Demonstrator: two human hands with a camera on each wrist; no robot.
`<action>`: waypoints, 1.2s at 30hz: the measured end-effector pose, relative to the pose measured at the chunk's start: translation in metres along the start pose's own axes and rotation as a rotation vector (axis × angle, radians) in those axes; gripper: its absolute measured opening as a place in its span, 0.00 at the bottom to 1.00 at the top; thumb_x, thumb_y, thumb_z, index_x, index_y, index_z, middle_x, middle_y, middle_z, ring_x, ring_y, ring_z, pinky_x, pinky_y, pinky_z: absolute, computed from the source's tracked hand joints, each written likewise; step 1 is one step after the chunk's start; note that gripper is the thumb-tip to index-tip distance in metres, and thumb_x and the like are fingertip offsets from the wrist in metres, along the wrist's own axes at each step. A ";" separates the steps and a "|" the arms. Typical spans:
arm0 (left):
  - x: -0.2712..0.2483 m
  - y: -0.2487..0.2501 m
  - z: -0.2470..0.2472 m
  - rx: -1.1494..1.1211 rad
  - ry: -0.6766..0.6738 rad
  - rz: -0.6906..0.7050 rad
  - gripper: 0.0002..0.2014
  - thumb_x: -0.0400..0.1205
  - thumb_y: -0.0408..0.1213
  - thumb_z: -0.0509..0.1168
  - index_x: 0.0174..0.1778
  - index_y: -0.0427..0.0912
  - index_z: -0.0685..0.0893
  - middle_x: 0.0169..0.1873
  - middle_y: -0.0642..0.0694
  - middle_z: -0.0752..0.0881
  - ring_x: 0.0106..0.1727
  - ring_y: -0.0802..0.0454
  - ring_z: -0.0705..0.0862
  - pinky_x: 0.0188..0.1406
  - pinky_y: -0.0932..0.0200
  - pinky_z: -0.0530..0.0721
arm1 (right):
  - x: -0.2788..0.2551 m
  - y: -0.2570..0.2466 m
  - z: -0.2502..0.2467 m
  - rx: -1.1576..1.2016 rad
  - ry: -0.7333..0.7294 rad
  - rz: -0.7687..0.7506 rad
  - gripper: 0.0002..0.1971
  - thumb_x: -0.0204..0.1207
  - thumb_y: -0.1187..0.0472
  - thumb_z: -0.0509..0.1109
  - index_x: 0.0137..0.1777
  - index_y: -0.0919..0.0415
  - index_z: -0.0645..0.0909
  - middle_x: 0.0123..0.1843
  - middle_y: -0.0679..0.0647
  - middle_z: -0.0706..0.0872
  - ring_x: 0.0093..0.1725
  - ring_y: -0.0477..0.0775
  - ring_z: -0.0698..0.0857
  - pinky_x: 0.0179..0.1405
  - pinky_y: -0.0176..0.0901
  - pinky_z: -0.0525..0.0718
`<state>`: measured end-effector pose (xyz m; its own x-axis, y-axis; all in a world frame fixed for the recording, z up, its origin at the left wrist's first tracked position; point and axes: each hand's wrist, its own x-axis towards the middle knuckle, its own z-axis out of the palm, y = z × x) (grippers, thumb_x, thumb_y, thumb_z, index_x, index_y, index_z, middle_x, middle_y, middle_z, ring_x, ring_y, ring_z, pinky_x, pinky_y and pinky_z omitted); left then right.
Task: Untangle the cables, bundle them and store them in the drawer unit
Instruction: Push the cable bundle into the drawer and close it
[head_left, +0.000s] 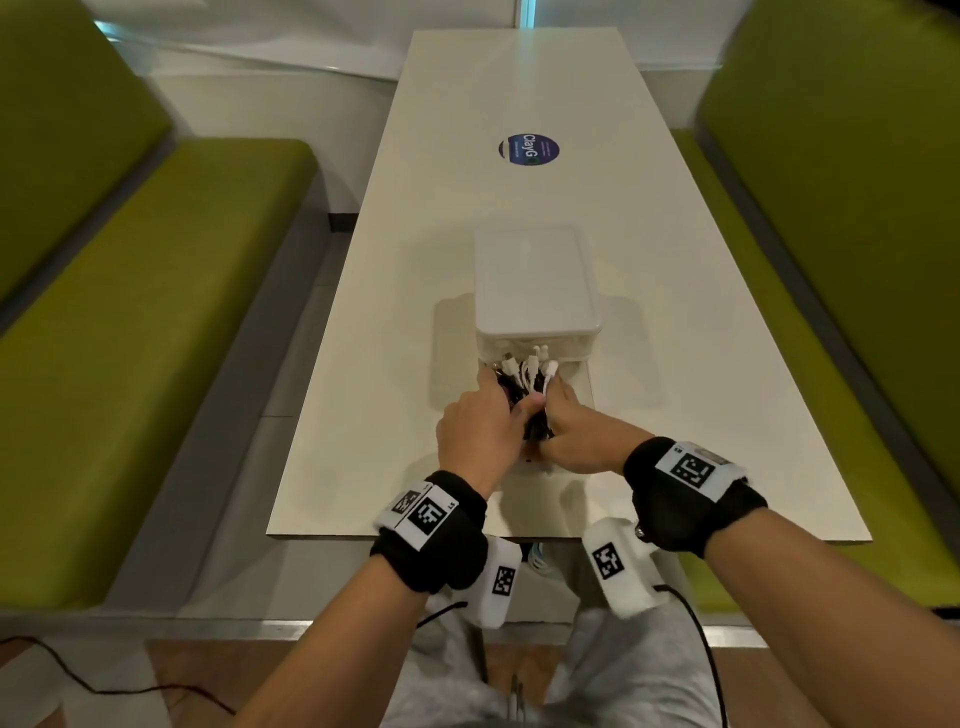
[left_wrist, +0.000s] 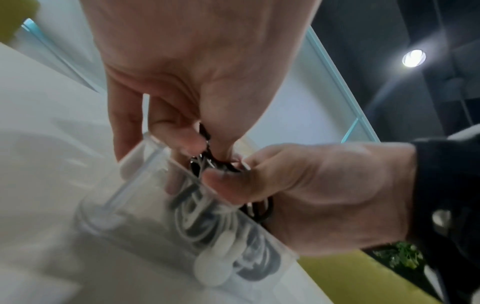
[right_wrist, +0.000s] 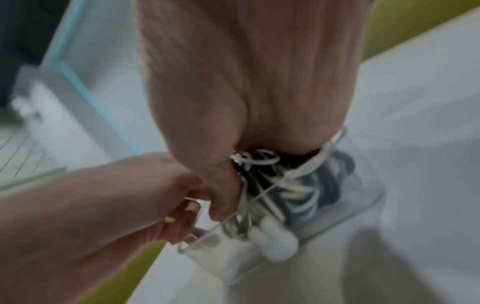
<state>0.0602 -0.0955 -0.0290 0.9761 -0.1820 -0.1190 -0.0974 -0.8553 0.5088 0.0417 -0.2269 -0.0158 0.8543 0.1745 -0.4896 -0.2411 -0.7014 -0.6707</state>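
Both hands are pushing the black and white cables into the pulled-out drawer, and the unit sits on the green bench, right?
Not the bench. The head view shows the unit on the white table. The rest holds: both hands, left and right, hold the cables in the open drawer.

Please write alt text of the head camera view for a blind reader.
Both hands, left hand and right hand, grip a tangle of black and white cables in the pulled-out clear plastic drawer of a white drawer unit on a long white table.

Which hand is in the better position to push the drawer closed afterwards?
Probably the left hand: its fingers already rest on the drawer rim, while the right hand grips the cables more fully.
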 end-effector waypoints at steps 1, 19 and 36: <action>0.001 -0.002 0.000 -0.010 -0.022 0.014 0.26 0.82 0.61 0.60 0.59 0.39 0.73 0.49 0.40 0.88 0.51 0.35 0.85 0.39 0.50 0.76 | 0.002 -0.001 0.003 -0.009 0.035 0.014 0.55 0.77 0.64 0.72 0.82 0.63 0.26 0.86 0.57 0.37 0.85 0.57 0.49 0.75 0.32 0.59; -0.006 0.015 -0.015 0.367 -0.100 0.081 0.20 0.89 0.50 0.54 0.59 0.35 0.78 0.55 0.37 0.84 0.58 0.36 0.83 0.42 0.52 0.71 | -0.009 -0.010 0.012 -0.228 0.090 0.069 0.54 0.78 0.53 0.70 0.81 0.71 0.28 0.85 0.67 0.36 0.85 0.66 0.44 0.84 0.57 0.51; -0.011 0.008 -0.006 0.336 -0.011 0.113 0.24 0.89 0.53 0.51 0.47 0.38 0.84 0.44 0.39 0.86 0.48 0.38 0.85 0.38 0.53 0.73 | -0.004 0.012 0.035 -0.162 0.273 0.009 0.39 0.83 0.67 0.59 0.84 0.64 0.37 0.86 0.64 0.47 0.69 0.71 0.76 0.65 0.59 0.79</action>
<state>0.0502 -0.0971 -0.0184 0.9534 -0.2886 -0.0878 -0.2653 -0.9408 0.2110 0.0198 -0.2120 -0.0414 0.9498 -0.0093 -0.3127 -0.1919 -0.8066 -0.5590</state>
